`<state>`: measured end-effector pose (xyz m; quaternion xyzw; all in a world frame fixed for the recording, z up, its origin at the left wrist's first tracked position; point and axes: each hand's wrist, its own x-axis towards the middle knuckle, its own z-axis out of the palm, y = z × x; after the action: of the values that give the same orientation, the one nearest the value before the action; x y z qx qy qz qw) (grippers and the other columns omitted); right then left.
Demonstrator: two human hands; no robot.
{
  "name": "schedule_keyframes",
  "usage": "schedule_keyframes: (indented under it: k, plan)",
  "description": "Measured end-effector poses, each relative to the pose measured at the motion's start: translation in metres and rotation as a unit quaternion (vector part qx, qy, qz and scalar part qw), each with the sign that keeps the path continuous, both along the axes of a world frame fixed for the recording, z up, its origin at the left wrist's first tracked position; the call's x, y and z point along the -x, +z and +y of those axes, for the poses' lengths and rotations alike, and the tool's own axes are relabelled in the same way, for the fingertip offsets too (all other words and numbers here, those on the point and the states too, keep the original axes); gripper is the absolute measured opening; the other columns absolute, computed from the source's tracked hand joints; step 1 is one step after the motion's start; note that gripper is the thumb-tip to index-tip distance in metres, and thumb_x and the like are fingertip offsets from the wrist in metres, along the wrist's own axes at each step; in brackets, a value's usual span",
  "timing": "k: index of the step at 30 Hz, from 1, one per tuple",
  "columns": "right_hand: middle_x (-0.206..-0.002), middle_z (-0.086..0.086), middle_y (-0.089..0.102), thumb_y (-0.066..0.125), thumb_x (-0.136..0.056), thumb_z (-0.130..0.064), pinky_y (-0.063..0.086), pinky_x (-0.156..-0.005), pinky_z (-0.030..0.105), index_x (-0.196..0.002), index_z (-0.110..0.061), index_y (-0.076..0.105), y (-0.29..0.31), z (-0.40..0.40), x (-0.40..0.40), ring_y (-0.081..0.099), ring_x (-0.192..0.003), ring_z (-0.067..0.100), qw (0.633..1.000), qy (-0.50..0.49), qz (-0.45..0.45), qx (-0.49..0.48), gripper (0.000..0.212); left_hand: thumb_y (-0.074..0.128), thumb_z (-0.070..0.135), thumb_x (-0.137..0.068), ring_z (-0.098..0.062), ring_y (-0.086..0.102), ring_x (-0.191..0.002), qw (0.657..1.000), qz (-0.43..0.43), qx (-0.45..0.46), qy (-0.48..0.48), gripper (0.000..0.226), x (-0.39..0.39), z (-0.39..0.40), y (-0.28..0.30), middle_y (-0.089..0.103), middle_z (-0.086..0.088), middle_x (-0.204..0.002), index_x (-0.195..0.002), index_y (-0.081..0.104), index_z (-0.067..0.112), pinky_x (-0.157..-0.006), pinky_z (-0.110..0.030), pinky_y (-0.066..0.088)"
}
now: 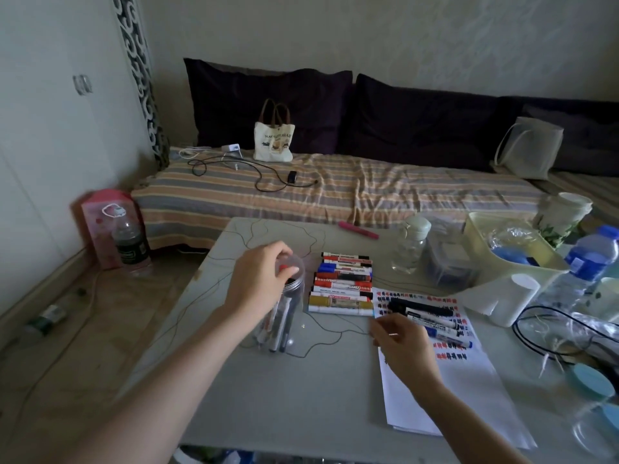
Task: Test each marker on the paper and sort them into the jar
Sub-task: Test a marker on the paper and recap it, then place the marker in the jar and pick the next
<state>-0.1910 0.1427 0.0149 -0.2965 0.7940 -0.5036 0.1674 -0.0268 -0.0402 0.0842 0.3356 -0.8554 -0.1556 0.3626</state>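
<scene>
On the grey table (301, 390), paper (445, 370) lies right, loose markers (432, 318) across its top, a marker row (343, 284) beside it. Left hand (264, 279) tops the clear jar (281, 316), fingers pinching a red-capped marker (284, 267). Right hand (405, 346) hovers over the paper, fingers loosely curled, holding nothing.

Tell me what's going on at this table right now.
A person is sorting markers. The left hand holds a red-capped marker at the mouth of the clear jar, which already has several markers in it. The right hand reaches toward loose markers lying on the scribbled test paper. A row of markers lies beside the jar.
</scene>
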Motion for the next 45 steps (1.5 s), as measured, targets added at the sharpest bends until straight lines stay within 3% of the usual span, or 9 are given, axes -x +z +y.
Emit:
schedule_keyframes:
  k: [4,7,13,24,29,33,37,42,45]
  plan:
    - [-0.075,-0.005,0.072,0.066,-0.091,-0.021,0.043,-0.046,0.011,-0.089,-0.018,0.072,-0.016,-0.006,0.032,0.061,-0.052,0.003,0.996,0.002,0.065,-0.061,0.007,0.071,0.015,-0.084,-0.008,0.061,-0.081,0.99,0.051,0.055,-0.12,0.013,0.032,0.038,-0.007,0.067,0.004,-0.09,-0.095,0.066,0.014,-0.073,-0.025,0.054]
    - [-0.096,0.001,0.074,0.068,-0.09,-0.015,0.045,-0.059,0.005,-0.104,-0.017,0.073,-0.03,-0.018,0.053,0.064,-0.071,0.006,0.978,0.041,0.165,-0.118,0.015,0.068,0.016,-0.087,-0.007,0.062,-0.082,0.98,-0.036,-0.029,-0.192,0.008,0.051,0.065,-0.054,0.067,0.005,-0.093,-0.095,0.064,0.015,-0.076,-0.027,0.055]
    - [-0.13,-0.001,0.058,0.064,-0.092,-0.027,0.042,-0.097,0.04,-0.124,-0.024,0.062,-0.048,-0.064,0.072,0.055,-0.116,0.022,0.915,0.097,0.362,-0.153,0.032,0.07,0.021,-0.084,-0.009,0.058,-0.083,0.962,-0.124,-0.206,-0.132,0.016,0.061,0.062,-0.145,0.061,0.004,-0.093,-0.099,0.065,0.017,-0.076,-0.02,0.047]
    - [-0.108,0.006,0.064,0.071,-0.086,-0.031,0.041,-0.082,0.045,-0.1,-0.016,0.065,-0.071,-0.081,0.081,0.057,-0.102,0.032,0.881,0.066,0.445,-0.143,0.022,0.068,0.01,-0.077,0.001,0.053,-0.063,0.953,-0.034,-0.28,-0.112,0.014,0.069,0.064,-0.166,0.061,0.009,-0.074,-0.078,0.062,0.021,-0.059,-0.008,0.039]
    - [-0.079,-0.001,0.068,0.06,-0.095,-0.026,0.046,-0.052,0.026,-0.1,-0.013,0.06,-0.022,-0.022,0.072,0.06,-0.061,0.011,0.952,0.112,0.283,-0.038,0.014,0.072,0.01,-0.082,-0.004,0.055,-0.066,0.931,0.028,-0.346,-0.114,0.024,0.069,0.062,-0.17,0.062,0.005,-0.079,-0.086,0.059,0.029,-0.066,-0.017,0.046]
    - [-0.063,-0.002,0.064,0.059,-0.096,-0.018,0.044,-0.05,0.024,-0.084,-0.015,0.068,-0.013,0.055,0.063,0.052,-0.049,0.007,0.998,0.022,0.053,0.016,0.016,0.072,0.028,-0.084,-0.01,0.06,-0.08,0.918,0.074,-0.373,-0.114,0.043,0.059,0.072,-0.157,0.058,0.001,-0.101,-0.117,0.046,0.029,-0.073,-0.018,0.051]
    - [-0.057,0.002,0.055,0.057,-0.097,-0.018,0.04,-0.048,0.021,-0.077,0.0,0.068,-0.019,0.102,0.046,0.045,-0.052,0.014,0.992,-0.024,-0.122,0.02,0.029,0.068,0.029,-0.086,-0.006,0.063,-0.09,0.924,0.009,-0.321,-0.206,0.05,0.054,0.104,-0.131,0.055,0.012,-0.113,-0.129,0.043,0.035,-0.082,-0.023,0.055]
    - [-0.061,0.003,0.053,0.06,-0.095,-0.024,0.038,-0.047,0.019,-0.088,0.005,0.068,-0.013,0.11,0.034,0.045,-0.055,0.011,0.959,-0.048,-0.262,0.094,0.031,0.064,0.02,-0.092,0.0,0.053,-0.066,0.933,-0.008,-0.231,-0.274,0.016,0.057,0.129,-0.109,0.055,0.021,-0.075,-0.108,0.062,0.02,-0.061,-0.009,0.038]
    - [-0.063,0.005,0.053,0.065,-0.087,-0.035,0.038,-0.045,0.019,-0.091,-0.002,0.065,-0.007,0.106,0.028,0.047,-0.052,0.011,0.912,-0.052,-0.376,0.153,0.033,0.059,0.027,-0.092,-0.006,0.051,-0.065,0.933,0.0,-0.215,-0.288,0.015,0.06,0.136,-0.103,0.054,0.017,-0.075,-0.104,0.06,0.019,-0.059,-0.011,0.037]
